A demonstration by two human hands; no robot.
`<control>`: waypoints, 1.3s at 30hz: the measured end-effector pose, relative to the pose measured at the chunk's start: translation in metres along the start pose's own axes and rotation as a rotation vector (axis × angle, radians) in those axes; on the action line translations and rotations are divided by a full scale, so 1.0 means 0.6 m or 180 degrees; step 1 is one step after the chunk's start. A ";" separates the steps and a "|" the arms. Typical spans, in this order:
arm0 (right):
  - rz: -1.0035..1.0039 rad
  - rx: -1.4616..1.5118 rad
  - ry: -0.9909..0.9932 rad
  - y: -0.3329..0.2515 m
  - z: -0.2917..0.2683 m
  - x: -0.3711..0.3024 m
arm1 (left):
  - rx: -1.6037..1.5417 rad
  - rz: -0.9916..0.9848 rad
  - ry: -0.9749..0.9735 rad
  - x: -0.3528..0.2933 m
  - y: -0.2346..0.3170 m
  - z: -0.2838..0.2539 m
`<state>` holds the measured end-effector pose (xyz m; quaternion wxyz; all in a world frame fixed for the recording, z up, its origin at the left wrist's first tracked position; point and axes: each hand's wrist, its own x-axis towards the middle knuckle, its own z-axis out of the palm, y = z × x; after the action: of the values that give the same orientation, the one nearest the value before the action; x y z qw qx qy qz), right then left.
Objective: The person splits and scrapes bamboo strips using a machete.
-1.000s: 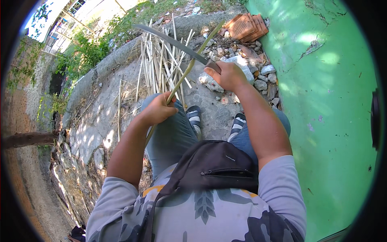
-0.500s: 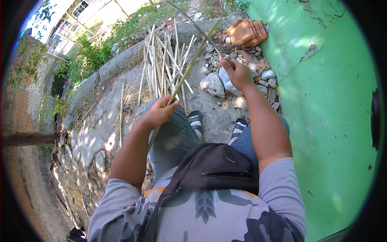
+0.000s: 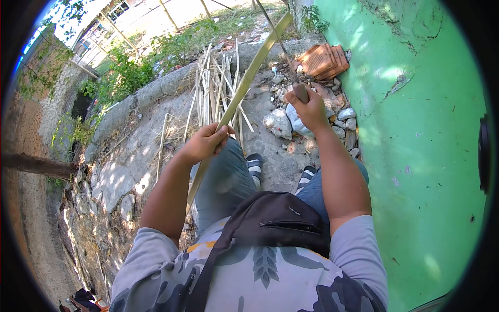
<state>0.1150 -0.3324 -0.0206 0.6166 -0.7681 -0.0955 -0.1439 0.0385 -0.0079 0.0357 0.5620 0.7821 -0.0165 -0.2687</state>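
The left hand (image 3: 208,143) has its fingers closed around a long, flat, greenish strip (image 3: 249,78), thumb lying along its near face. The strip slants up and away to the right, its lower end passing over the left leg of the jeans (image 3: 222,179). The right hand (image 3: 311,109) is wrapped in a fist round the brown handle of a long knife (image 3: 300,92), whose thin blade points away and crosses the strip near its upper end; whether they touch, I cannot tell. Beyond the left hand, a loose heap of pale strips (image 3: 210,96) lies on the ground (image 3: 174,122). Stones (image 3: 278,124) and stacked orange tiles (image 3: 323,61) sit beside a green wall (image 3: 416,156).
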 end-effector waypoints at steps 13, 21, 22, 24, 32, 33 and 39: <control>0.0492 0.0633 0.0045 -0.060 -0.002 -0.008 | -0.0321 0.2951 0.4092 -0.193 0.201 -0.253; 0.0496 0.0994 -0.0159 -0.064 0.019 -0.013 | -0.1943 0.2469 0.3550 -0.221 0.075 -0.188; 0.0530 0.0993 -0.0153 -0.061 0.021 -0.015 | -0.2172 0.2378 0.3394 -0.214 0.053 -0.175; 0.0551 0.1135 -0.0188 -0.062 0.029 -0.019 | -0.2415 0.2293 0.3193 -0.198 0.014 -0.150; 0.0822 0.1671 -0.0394 -0.080 0.036 -0.039 | -0.2721 0.1835 0.2095 -0.119 -0.040 -0.048; 0.0900 0.1715 -0.0361 -0.079 0.035 -0.040 | -0.2683 0.1811 0.1899 -0.106 -0.043 -0.038; 0.1011 0.1832 -0.0350 -0.066 0.035 -0.030 | -0.2816 0.1621 0.1609 -0.064 -0.049 0.006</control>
<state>0.0874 -0.3025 0.0054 0.8169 -0.5743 -0.0444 0.0285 -0.0042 0.0123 0.0240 0.8696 0.4835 0.0445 0.0894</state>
